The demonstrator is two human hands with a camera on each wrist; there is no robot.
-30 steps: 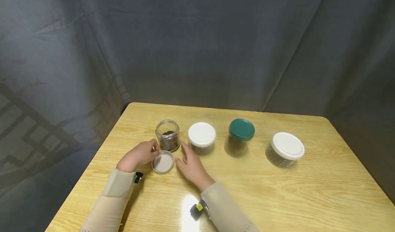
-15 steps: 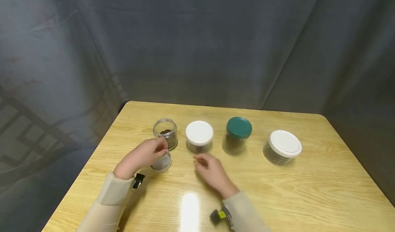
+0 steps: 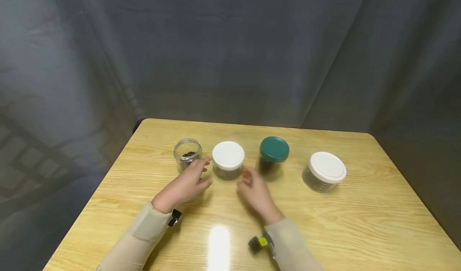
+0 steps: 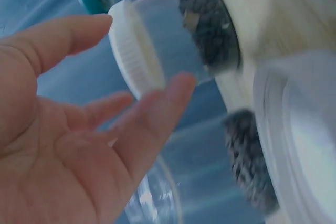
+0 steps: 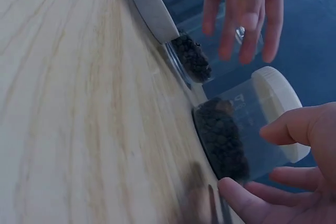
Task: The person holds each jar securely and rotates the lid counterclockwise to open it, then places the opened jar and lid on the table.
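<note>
A clear jar with a white lid (image 3: pixel 228 155) and dark small pieces inside stands between my hands. My left hand (image 3: pixel 187 185) reaches toward its left side, fingers spread, holding nothing. My right hand (image 3: pixel 257 193) is at its right side; in the right wrist view, thumb and fingers are parted beside the jar (image 5: pixel 220 140), and contact is hard to tell. Left of it stands a lidless glass jar (image 3: pixel 181 161) with dark bits, partly behind my left hand. Its removed lid (image 5: pixel 152 9) leans or lies by that jar; my left hand hides it in the head view.
To the right are a jar with a green lid (image 3: pixel 274 149) and, farther right, another white-lidded jar (image 3: pixel 327 167). All stand on a wooden table (image 3: pixel 360 223). A dark grey curtain (image 3: pixel 230 55) hangs behind the table.
My left hand has left the removed lid and moved right toward the white-lidded jar. My right hand has moved from beside the removed lid to that jar's right side.
</note>
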